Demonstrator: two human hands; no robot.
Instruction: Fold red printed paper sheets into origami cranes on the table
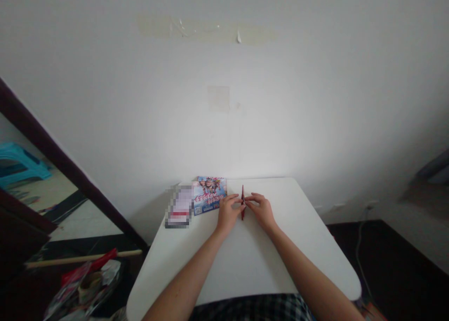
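Dark checked fabric (252, 308) fronts the white, round-cornered table (315, 237). Over its far half, the left hand (228, 212) and right hand (261, 211) pinch a thin dark-red piece (242, 214) from opposite sides, probably steadying it; a blue printed sheet (210, 197) lies beside the left hand.

Wall (298, 101) brightest mid-view, dimming toward corners; floor (343, 248) near black. Soft shadows on table (249, 276); blocky pixels at its left edge.
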